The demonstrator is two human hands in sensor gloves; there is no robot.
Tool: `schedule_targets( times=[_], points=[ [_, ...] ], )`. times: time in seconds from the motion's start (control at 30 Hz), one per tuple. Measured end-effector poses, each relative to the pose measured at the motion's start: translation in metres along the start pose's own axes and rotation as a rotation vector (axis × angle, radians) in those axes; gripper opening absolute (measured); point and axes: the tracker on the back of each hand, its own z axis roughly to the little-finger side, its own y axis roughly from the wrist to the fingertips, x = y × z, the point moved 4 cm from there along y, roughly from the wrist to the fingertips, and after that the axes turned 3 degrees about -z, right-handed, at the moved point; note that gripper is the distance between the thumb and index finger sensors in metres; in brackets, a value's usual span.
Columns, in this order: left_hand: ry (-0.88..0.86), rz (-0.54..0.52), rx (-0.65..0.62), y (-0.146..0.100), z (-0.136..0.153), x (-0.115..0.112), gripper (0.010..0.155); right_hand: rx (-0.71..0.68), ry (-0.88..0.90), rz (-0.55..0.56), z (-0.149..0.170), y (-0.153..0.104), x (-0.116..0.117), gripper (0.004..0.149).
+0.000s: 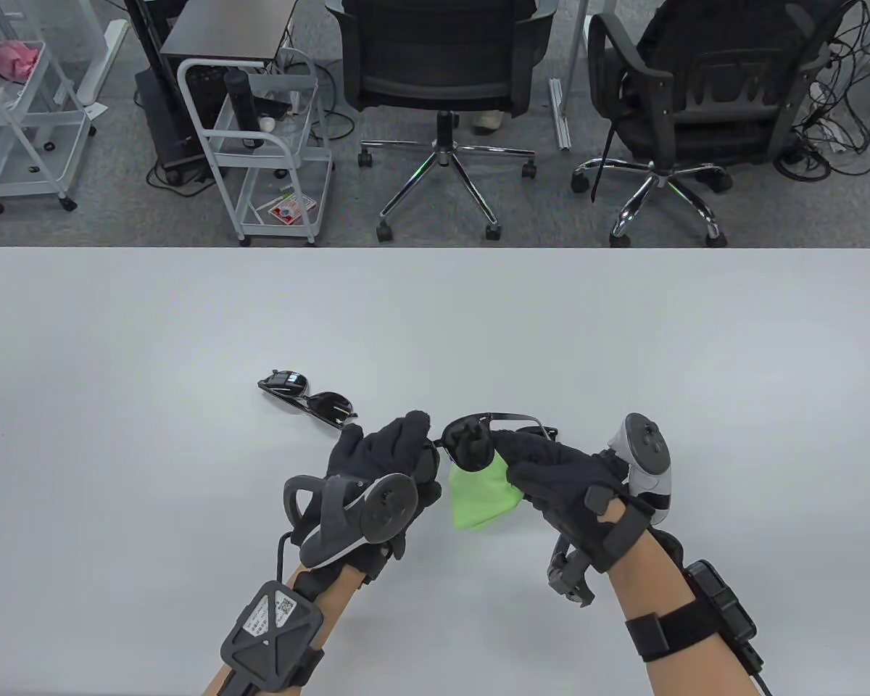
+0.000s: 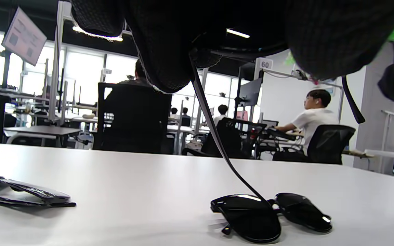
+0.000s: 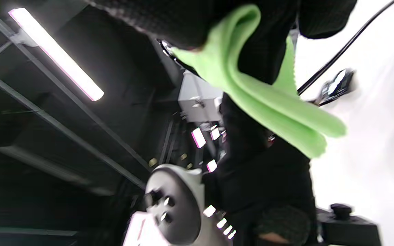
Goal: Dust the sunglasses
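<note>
White table (image 1: 623,326): hands grip sunglasses (image 1: 471,444), cloth (image 1: 482,496) mid-front; far half open.

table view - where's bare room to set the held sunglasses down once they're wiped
The table is bare along its far edge and to the right of the right hand. It is crowded near the centre: spare sunglasses lie just beyond the left hand, with the held sunglasses and green cloth between both hands.
</note>
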Motion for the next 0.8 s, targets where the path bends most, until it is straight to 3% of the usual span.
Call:
schedule_targets(
  times=[0.13, 0.27, 0.33, 0.4, 0.5, 0.63, 0.7, 0.8],
  points=[
    [-0.060, -0.016, -0.014, -0.001, -0.006, 0.005, 0.092, -0.097, -0.091, -0.010, -0.009, 0.003, 0.004, 0.050],
    [-0.098, -0.008, 0.000, -0.001, -0.005, 0.004, 0.092, -0.108, -0.068, -0.050, -0.010, 0.004, 0.012, 0.054],
    [-0.071, -0.013, 0.004, -0.001, -0.003, 0.004, 0.092, -0.131, -0.159, 0.018, -0.015, 0.002, 0.010, 0.054],
    [-0.077, -0.025, 0.020, -0.001, 0.000, 0.005, 0.092, -0.152, -0.198, 0.155, -0.018, -0.002, 0.008, 0.052],
    [-0.038, -0.042, -0.009, -0.003, -0.011, 0.006, 0.092, -0.155, -0.275, 0.259, -0.017, -0.004, 0.016, 0.060],
    [-0.007, -0.085, 0.006, -0.003, -0.016, 0.008, 0.093, -0.169, -0.237, 0.276, -0.017, -0.004, 0.025, 0.064],
    [0.056, -0.121, -0.008, -0.004, -0.018, 0.012, 0.092, -0.129, -0.347, 0.379, -0.017, -0.010, 0.019, 0.063],
    [0.098, -0.145, -0.030, -0.006, -0.026, 0.014, 0.092, -0.081, -0.394, 0.382, -0.010, -0.011, 0.021, 0.056]
  ],
)
